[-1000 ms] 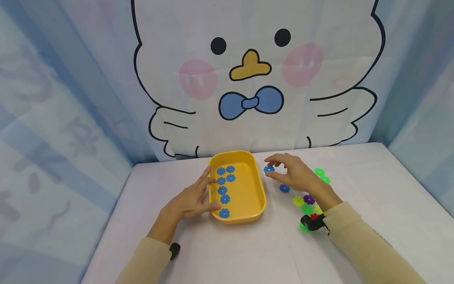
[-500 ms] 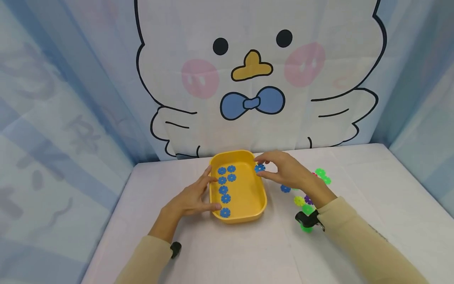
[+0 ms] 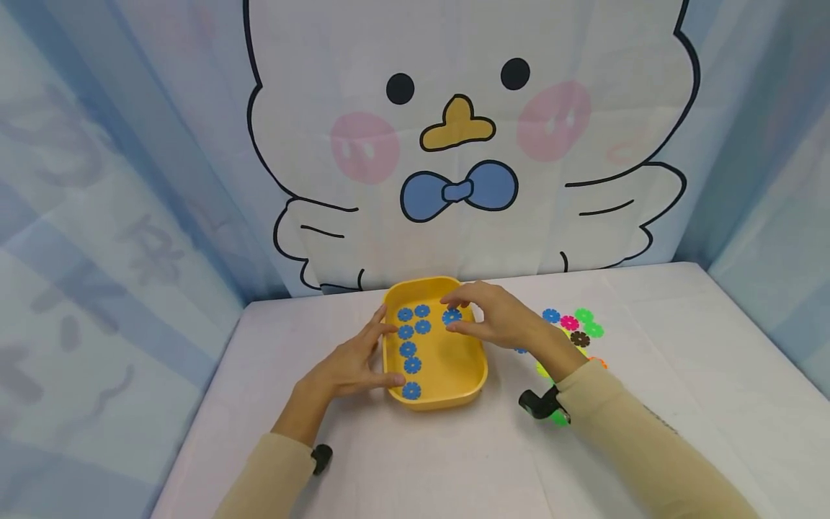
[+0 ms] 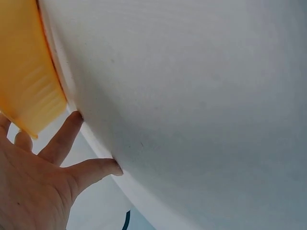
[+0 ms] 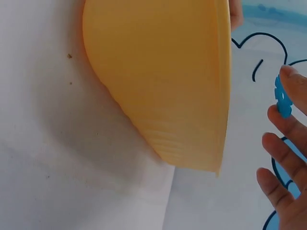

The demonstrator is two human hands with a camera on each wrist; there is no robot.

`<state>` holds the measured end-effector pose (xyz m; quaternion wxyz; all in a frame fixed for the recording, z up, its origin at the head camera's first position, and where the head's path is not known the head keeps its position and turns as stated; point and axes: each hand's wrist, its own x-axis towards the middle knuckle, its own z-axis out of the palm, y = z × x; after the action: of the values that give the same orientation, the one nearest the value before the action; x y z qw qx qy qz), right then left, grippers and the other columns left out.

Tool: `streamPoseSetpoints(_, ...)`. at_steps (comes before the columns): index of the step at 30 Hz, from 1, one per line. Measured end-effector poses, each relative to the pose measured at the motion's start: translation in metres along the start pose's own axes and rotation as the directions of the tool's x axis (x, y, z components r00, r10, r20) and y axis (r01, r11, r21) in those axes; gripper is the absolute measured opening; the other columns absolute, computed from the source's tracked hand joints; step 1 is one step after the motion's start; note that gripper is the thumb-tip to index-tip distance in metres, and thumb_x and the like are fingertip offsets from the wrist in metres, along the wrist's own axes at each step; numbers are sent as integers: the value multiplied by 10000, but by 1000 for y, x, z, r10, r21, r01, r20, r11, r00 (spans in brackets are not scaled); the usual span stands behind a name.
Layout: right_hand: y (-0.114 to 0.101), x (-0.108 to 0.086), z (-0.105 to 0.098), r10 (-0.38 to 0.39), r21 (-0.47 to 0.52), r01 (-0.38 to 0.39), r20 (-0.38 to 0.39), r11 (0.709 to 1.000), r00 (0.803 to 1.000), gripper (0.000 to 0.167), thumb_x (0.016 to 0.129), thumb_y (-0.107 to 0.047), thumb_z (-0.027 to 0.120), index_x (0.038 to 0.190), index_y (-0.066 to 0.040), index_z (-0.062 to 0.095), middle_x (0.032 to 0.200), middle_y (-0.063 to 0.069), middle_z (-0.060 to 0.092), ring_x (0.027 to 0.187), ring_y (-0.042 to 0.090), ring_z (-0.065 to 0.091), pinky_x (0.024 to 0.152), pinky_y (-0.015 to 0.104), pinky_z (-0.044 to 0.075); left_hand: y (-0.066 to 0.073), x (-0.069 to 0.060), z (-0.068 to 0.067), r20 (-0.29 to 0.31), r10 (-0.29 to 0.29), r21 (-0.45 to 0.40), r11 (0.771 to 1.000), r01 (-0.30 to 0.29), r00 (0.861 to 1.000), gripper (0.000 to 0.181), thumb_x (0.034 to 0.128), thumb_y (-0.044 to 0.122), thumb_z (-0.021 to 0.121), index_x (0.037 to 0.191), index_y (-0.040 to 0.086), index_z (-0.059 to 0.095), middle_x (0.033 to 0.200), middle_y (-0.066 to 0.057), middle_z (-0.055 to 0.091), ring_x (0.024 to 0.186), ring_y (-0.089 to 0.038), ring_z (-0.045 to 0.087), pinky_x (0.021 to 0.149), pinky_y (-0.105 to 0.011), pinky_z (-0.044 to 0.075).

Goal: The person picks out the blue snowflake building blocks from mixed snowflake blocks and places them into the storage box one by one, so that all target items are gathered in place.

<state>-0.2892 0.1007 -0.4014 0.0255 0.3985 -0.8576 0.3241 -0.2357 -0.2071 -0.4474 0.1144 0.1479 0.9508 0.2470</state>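
Observation:
A yellow tray (image 3: 447,393) stands on the table, with several blue flower-shaped discs (image 3: 408,349) lying along its left side. My left hand (image 3: 344,367) rests against the tray's left edge, thumb and fingers spread, their tips touching the rim. In the left wrist view, fingers of the left hand (image 4: 36,187) are spread beside the tray wall (image 4: 29,72). Over the tray's right part, my right hand (image 3: 496,317) pinches one blue flower disc (image 3: 452,316) between thumb and index finger. The right wrist view shows that disc (image 5: 283,98) above the rim level, the other fingers loosely extended.
Right of the tray lies a loose group of flower discs, among them a pink one (image 3: 569,322), a green one (image 3: 593,329), a brown one (image 3: 580,339) and a blue one (image 3: 551,316). My right forearm partly hides them. A printed curtain (image 3: 454,245) hangs behind the table.
My right hand has moved left with the blue flower disc, from right of the tray, across its rim, to above its inside. The left hand stays on the tray edge.

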Motion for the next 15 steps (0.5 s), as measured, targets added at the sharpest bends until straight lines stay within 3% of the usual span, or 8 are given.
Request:
streamPoseSetpoints(4, -2, 6, 4, 7, 6, -7, -3, 1000, 1000, 402, 907, -275, 808, 1265, -135, 689, 1211, 5, 712, 1086, 208, 633, 979, 426, 570, 1, 0, 0, 3, -3, -1, 1000, 3, 1000, 932, 777, 721, 735, 1537, 322, 374, 1719, 167, -68, 1475, -296, 433, 1155, -571, 408)
streamPoseSetpoints(15, -12, 30, 16, 3, 80, -2, -5, 997, 1000, 418, 931, -272, 783, 1306, -131, 667, 1246, 63, 699, 1110, 313, 640, 976, 418, 566, 0, -2, -1, 3, -9, 1, 1000, 9, 1000, 911, 784, 716, 734, 1530, 325, 388, 1719, 170, -64, 1473, -311, 432, 1143, -596, 410)
